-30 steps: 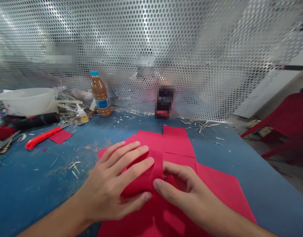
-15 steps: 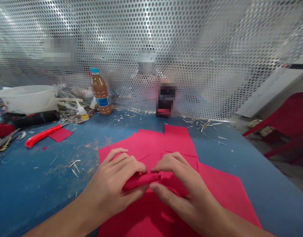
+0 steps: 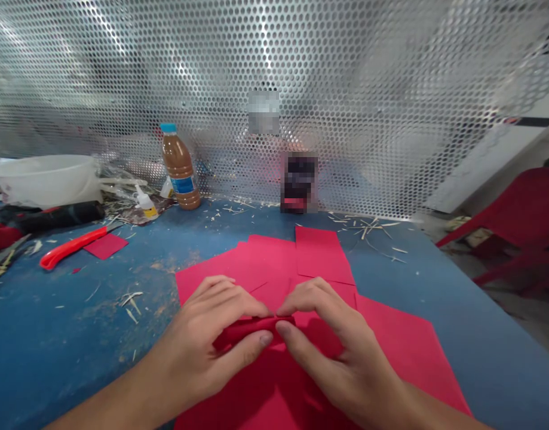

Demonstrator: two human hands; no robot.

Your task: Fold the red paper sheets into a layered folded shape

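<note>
A narrow roll of red paper (image 3: pixel 251 327) lies crosswise between my two hands, above a spread of flat red paper sheets (image 3: pixel 267 263). My left hand (image 3: pixel 220 325) wraps round its left part, thumb in front and fingers behind. At the roll's right end my right hand (image 3: pixel 332 334) pinches it between thumb and index finger. Both sets of fingertips nearly meet near the middle. Part of the roll is hidden inside my left hand. One red sheet (image 3: pixel 408 334) reaches out to the right beyond my right hand.
On the blue table (image 3: pixel 99 352), a red-handled knife (image 3: pixel 72 246) rests by a small red paper piece (image 3: pixel 106 245). Behind stand a brown bottle (image 3: pixel 180 170), a small glue bottle (image 3: pixel 146 203) and a white basin (image 3: pixel 50 179). A perforated metal panel (image 3: pixel 368 89) closes the back.
My left thumb has come out in front of the roll, and my right fingers have closed on its right end. The roll now looks narrower and tighter.
</note>
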